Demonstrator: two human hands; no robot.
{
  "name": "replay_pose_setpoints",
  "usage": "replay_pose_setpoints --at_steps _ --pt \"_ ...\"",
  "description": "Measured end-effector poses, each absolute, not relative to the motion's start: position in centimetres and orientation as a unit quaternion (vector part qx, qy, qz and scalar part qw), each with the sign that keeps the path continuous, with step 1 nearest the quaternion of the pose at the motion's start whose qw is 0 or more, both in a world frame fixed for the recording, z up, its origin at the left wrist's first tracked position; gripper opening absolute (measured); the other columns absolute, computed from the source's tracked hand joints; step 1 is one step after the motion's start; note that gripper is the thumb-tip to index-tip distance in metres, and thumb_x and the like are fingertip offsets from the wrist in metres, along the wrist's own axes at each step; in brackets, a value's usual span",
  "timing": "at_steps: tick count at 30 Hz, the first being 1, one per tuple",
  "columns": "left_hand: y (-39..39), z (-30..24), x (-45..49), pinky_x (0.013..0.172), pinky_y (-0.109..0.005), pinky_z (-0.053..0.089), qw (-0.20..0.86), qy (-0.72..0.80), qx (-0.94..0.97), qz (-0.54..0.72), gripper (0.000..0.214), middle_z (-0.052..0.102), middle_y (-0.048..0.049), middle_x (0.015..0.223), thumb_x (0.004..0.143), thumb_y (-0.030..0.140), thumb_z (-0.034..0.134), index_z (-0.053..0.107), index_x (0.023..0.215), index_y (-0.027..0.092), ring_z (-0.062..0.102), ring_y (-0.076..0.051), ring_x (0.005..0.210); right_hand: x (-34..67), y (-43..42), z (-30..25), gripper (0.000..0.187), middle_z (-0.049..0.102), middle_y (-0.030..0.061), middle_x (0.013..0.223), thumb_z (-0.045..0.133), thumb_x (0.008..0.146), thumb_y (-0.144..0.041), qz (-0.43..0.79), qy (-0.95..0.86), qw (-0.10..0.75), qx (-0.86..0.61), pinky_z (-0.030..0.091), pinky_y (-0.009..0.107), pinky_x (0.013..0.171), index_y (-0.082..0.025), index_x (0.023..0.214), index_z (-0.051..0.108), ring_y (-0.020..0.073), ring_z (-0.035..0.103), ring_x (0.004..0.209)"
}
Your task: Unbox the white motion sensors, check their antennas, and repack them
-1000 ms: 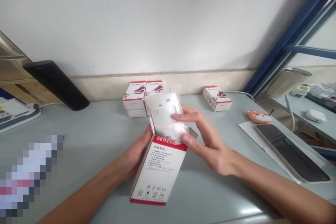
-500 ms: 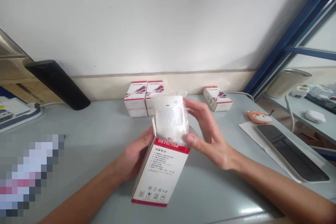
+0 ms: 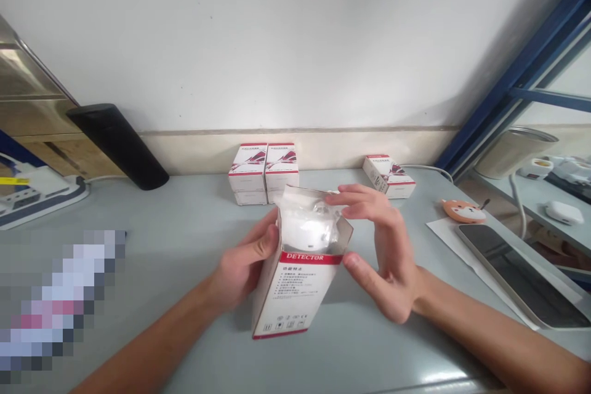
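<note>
A white and red detector box [image 3: 295, 295] stands tilted over the table, its top open. My left hand [image 3: 244, 265] is closed round the box's left side, thumb near the top edge; its other fingers are mostly hidden behind the carton. Inside the opening sits a white detector [image 3: 302, 231], sunk nearly to the rim, in a clear plastic bag [image 3: 325, 212] whose crumpled end sticks up. My right hand [image 3: 388, 246] is open at the box's right. Its fingertips reach the bag's top, and its thumb is by the box's upper right corner.
Two similar boxes [image 3: 248, 172] stand side by side near the wall, a third box [image 3: 392, 177] farther right. A black cylinder [image 3: 122, 146] leans at back left, near a power strip [image 3: 44, 200]. A phone [image 3: 521, 277], paper [image 3: 443, 231] and an orange animal-faced item [image 3: 463, 210] lie at right.
The bagged detector has gone down into the box. My right hand has let go of it, its fingers now spread wider. My left hand still holds the box; the view has shifted slightly.
</note>
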State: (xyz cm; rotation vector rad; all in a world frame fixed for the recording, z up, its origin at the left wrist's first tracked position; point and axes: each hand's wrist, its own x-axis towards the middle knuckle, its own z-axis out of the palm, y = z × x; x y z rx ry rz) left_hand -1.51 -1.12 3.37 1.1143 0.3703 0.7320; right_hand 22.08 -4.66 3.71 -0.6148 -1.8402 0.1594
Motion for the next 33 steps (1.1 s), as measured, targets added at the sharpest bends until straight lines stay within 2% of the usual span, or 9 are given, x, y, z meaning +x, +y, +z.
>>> replay_pose_setpoints --at_steps 5,8,13,17,20,23,25,29,33 --pt "-0.9 2.9 -2.1 0.086 -0.038 0.055 0.753 0.173 0.537 0.337 0.041 0.078 -0.0077 0.115 0.103 0.056 0.055 0.071 0.128 0.027 0.073 -0.026 0.101 21.9 -5.1 4.6 0.054 0.075 0.0070 0.119 0.063 0.086 -0.022 0.056 -0.817 0.505 -0.273 0.045 0.061 0.114 -0.027 0.139 0.056 0.0342 0.063 0.126" --pt "-0.9 3.4 -2.1 0.087 -0.040 0.056 0.748 0.168 0.544 0.342 0.043 0.076 -0.0088 0.120 0.102 0.053 0.060 0.068 0.135 0.027 0.073 -0.028 0.103 21.8 -5.4 5.1 0.048 0.077 0.0051 0.108 0.061 0.087 -0.022 0.054 -0.837 0.475 -0.267 0.045 0.061 0.113 -0.026 0.135 0.060 0.0322 0.068 0.114" --pt "-1.2 4.2 -1.7 0.083 -0.034 0.055 0.732 0.135 0.578 0.333 0.053 0.075 -0.0071 0.122 0.097 0.055 0.068 0.062 0.144 0.032 0.072 -0.026 0.102 21.6 -5.9 5.4 0.037 0.077 0.0034 0.100 0.061 0.087 -0.022 -0.011 -0.851 0.453 -0.267 0.048 0.056 0.110 -0.028 0.123 0.068 0.0319 0.068 0.114" --pt "-1.6 4.6 -1.5 0.088 -0.037 0.055 0.729 0.136 0.595 0.311 0.066 0.070 -0.0104 0.136 0.090 0.055 0.078 0.059 0.148 0.031 0.068 -0.033 0.118 21.4 -6.0 4.9 0.033 0.073 0.0048 0.119 0.062 0.085 -0.022 -0.073 -0.856 0.447 -0.250 0.054 0.051 0.104 -0.029 0.117 0.068 0.0301 0.067 0.112" --pt "-1.7 5.0 -1.6 0.099 -0.045 0.054 0.735 0.167 0.576 0.317 0.055 0.064 -0.0098 0.149 0.092 0.042 0.076 0.061 0.144 0.031 0.062 -0.037 0.132 21.2 -5.9 4.1 0.045 0.062 0.0103 0.130 0.064 0.083 -0.020 -0.089 -0.827 0.500 -0.240 0.058 0.049 0.102 -0.026 0.128 0.063 0.0309 0.063 0.117" --pt "-1.6 5.3 -1.5 0.102 -0.048 0.053 0.746 0.192 0.554 0.315 0.048 0.068 -0.0091 0.144 0.095 0.030 0.067 0.062 0.143 0.030 0.065 -0.036 0.130 21.0 -5.7 3.6 0.057 0.052 0.0139 0.134 0.068 0.084 -0.019 -0.040 -0.781 0.556 -0.282 0.057 0.051 0.107 -0.024 0.139 0.055 0.0329 0.058 0.129" --pt "-1.5 5.3 -1.4 0.104 -0.047 0.052 0.737 0.200 0.557 0.325 0.044 0.070 -0.0082 0.142 0.097 0.030 0.064 0.064 0.141 0.029 0.065 -0.035 0.131 21.0 -5.6 3.5 0.047 0.049 0.0144 0.141 0.066 0.088 -0.020 0.022 -0.784 0.544 -0.300 0.054 0.055 0.112 -0.026 0.135 0.058 0.0344 0.054 0.137" --pt "-1.7 4.7 -1.2 0.102 -0.039 0.054 0.703 0.207 0.593 0.334 0.029 0.067 -0.0046 0.147 0.105 0.035 0.056 0.072 0.129 0.032 0.066 -0.029 0.130 21.4 -5.4 3.4 0.024 0.052 0.0133 0.152 0.057 0.101 -0.022 0.147 -0.813 0.489 -0.282 0.054 0.053 0.112 -0.025 0.124 0.066 0.0319 0.058 0.138" --pt "-2.0 4.3 -1.1 0.102 -0.037 0.054 0.669 0.240 0.611 0.349 0.029 0.068 -0.0040 0.145 0.109 0.034 0.052 0.069 0.131 0.033 0.068 -0.026 0.127 21.3 -5.1 2.5 0.035 0.060 0.0140 0.146 0.060 0.100 -0.015 0.156 -0.789 0.530 -0.270 0.054 0.050 0.112 -0.024 0.134 0.060 0.0289 0.062 0.135"
